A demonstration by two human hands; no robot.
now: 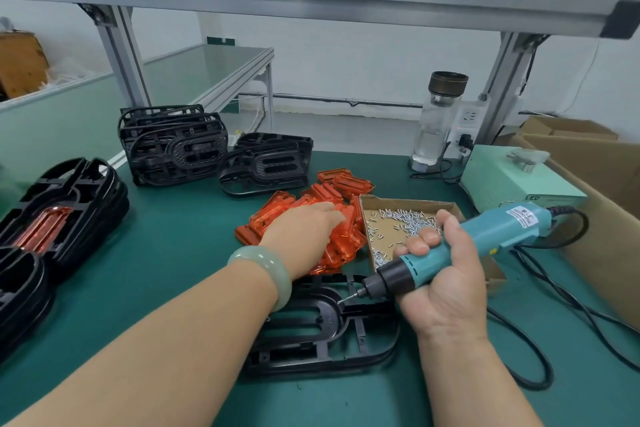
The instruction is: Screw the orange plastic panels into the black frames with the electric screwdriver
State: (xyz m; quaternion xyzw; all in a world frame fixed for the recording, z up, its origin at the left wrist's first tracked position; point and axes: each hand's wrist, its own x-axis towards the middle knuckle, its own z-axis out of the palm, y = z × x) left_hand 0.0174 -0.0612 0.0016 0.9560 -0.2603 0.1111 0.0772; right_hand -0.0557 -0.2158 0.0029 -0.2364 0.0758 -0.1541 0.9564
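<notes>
The fingers [329, 213] of our left hand [304, 232] lie relaxed on the pile of orange panels [277, 208], those of our right hand [446, 281] grasp the screwdriver [491, 236], whose bit points at the black frame [311, 333] on the desk [166, 253], near the screw box [405, 202].

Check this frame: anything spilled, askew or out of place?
Nothing spilled or damaged. The orange panels lie in a loose, jumbled heap, unlike the stacked black frames; the screws sit inside their cardboard tray.
</notes>
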